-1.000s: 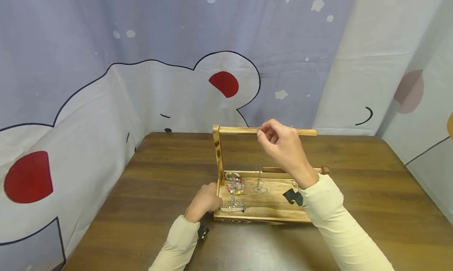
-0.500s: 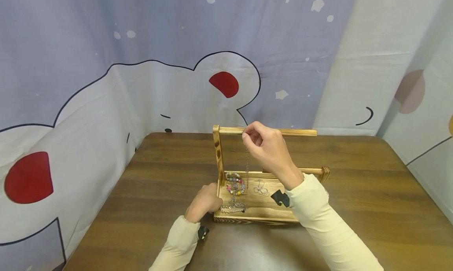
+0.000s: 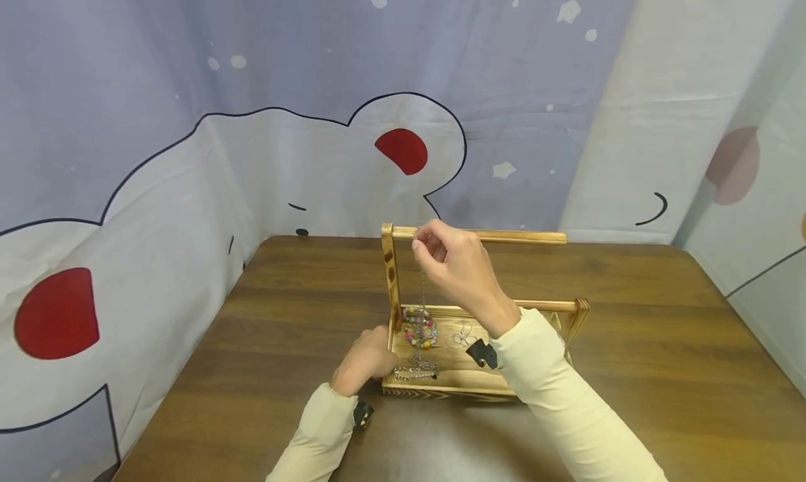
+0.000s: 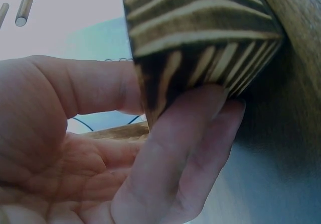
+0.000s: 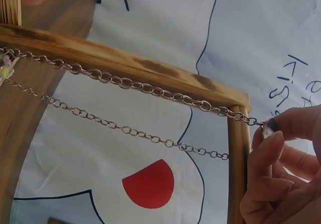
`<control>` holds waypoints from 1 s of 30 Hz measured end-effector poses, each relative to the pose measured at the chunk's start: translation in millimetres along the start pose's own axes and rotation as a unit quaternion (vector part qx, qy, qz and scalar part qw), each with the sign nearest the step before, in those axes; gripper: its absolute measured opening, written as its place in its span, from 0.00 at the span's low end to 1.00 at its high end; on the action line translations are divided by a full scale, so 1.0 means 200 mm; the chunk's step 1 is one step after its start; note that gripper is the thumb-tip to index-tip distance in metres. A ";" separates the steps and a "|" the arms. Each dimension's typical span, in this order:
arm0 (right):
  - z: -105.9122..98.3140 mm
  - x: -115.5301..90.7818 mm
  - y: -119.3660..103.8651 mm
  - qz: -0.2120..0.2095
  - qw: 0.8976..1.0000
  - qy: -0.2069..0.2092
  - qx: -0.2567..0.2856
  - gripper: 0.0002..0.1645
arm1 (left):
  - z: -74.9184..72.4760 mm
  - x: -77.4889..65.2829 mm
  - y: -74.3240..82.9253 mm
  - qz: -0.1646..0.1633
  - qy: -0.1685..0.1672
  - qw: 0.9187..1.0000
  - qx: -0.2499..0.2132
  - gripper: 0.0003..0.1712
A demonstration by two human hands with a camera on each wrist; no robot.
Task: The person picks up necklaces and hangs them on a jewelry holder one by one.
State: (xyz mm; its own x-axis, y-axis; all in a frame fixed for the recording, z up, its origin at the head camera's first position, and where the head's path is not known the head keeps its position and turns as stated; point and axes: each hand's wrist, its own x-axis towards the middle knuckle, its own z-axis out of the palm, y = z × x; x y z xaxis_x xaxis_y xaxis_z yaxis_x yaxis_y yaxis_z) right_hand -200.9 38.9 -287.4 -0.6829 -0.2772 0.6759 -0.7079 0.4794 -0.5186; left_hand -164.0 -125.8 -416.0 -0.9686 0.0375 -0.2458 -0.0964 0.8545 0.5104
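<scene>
My right hand [image 3: 460, 265] pinches the clasp end of a silver chain necklace [image 5: 125, 83] at the top bar [image 3: 516, 236] of a wooden jewelry stand, close to its upright post [image 3: 390, 275]. In the right wrist view the chain hangs in two strands; one disappears behind the bar. My left hand [image 3: 365, 359] grips the left end of the stand's tray [image 4: 200, 38], thumb on one side and fingers underneath. Inside the tray lie colorful beaded bracelets [image 3: 420, 336], a silver chain bracelet [image 3: 415, 373] and thin wire loops [image 3: 464, 336].
The stand rests on a brown wooden table [image 3: 296, 286]. Along the tray's back runs a lower rail [image 3: 544, 305]. A printed curtain [image 3: 315, 160] hangs behind the table. My right forearm covers the tray's right front part.
My right hand has slid left along the top bar with the necklace, from near its middle to beside the post. The left hand keeps its hold on the tray.
</scene>
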 end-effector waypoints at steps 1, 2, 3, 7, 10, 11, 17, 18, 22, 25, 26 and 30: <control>0.01 0.00 0.00 -0.001 1.000 -0.001 -0.001 0.04 | 0.00 0.00 0.00 -0.002 0.000 1.000 0.001 0.06; 0.01 0.01 0.00 -0.002 1.000 -0.002 -0.002 0.04 | 0.00 0.00 0.00 -0.004 0.000 1.000 0.001 0.06; 0.02 0.01 -0.01 -0.004 1.000 -0.003 -0.003 0.04 | 0.00 0.00 0.00 -0.004 0.001 1.000 0.002 0.07; 0.04 0.02 -0.02 -0.014 1.000 -0.007 -0.011 0.04 | 0.00 0.00 0.00 -0.003 0.001 1.000 0.001 0.09; 0.05 0.03 -0.02 -0.017 1.000 -0.008 -0.012 0.05 | 0.00 0.00 0.01 0.001 0.003 1.000 0.003 0.12; 0.06 0.03 -0.03 -0.017 1.000 -0.008 -0.012 0.05 | 0.00 0.00 0.01 0.002 0.004 1.000 0.005 0.13; 0.09 0.05 -0.05 -0.020 1.000 -0.010 -0.014 0.05 | 0.01 0.00 0.00 0.010 0.009 1.000 0.011 0.14; 0.09 0.05 -0.05 -0.021 1.000 -0.011 -0.016 0.05 | 0.01 0.00 0.00 0.014 0.009 1.000 0.011 0.14; 0.11 0.06 -0.07 -0.033 0.999 -0.011 -0.027 0.06 | 0.01 0.00 0.00 0.025 0.010 1.000 0.010 0.16; 0.11 0.06 -0.07 -0.039 0.998 -0.011 -0.038 0.06 | 0.00 0.01 0.00 0.028 0.010 0.999 0.013 0.17; 0.12 0.06 -0.07 -0.040 0.998 -0.012 -0.040 0.06 | 0.00 0.01 0.00 0.028 0.010 0.999 0.014 0.17; 0.12 0.05 -0.07 -0.032 0.998 -0.019 -0.048 0.05 | 0.00 0.01 0.00 0.033 0.009 0.999 0.017 0.15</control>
State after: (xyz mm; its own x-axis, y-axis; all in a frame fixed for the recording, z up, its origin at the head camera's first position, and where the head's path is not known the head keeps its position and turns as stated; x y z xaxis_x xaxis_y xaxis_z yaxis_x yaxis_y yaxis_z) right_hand -202.4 10.4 -286.4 -0.6438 -0.3408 0.6851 -0.7318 0.5359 -0.4211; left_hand -165.8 -125.7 -417.3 -0.9764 0.0850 -0.1988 -0.0255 0.8679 0.4962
